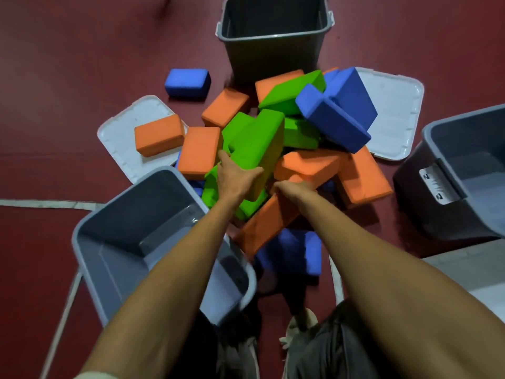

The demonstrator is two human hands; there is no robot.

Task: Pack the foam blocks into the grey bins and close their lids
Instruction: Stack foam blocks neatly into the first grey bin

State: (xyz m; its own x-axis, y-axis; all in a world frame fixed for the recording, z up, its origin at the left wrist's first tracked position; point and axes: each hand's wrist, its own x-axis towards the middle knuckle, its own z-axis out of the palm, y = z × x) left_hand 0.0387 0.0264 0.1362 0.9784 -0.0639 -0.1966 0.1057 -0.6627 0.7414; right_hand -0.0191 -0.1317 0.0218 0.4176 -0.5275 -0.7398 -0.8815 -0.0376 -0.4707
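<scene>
Hardly begun. Three grey bins stood round the pile of foam blocks [289, 138]: one beyond it [273, 50], one to its right [437, 138], one on its near left [90, 222]. No block showed in any of them. All lids were off; two white lids lay flat on the floor [68, 77], one left of the pile [117, 138] with an orange block [159, 135] sitting on it, one on the far right [393, 110], part buried. A lone blue block [187, 82] lay apart, left of the far bin. All the packing and closing was left.

Left hand [237, 176] sat on the near end of a tilted green block [259, 143] atop the pile, fingers [223, 157] spread wide, thumb on the opposite edge. It seemed to grip the block. Right hand [293, 188] reached in just beside it, against an orange slab [308, 165]. Its fingertips were hidden among the blocks, so I could not tell whether it held anything.
</scene>
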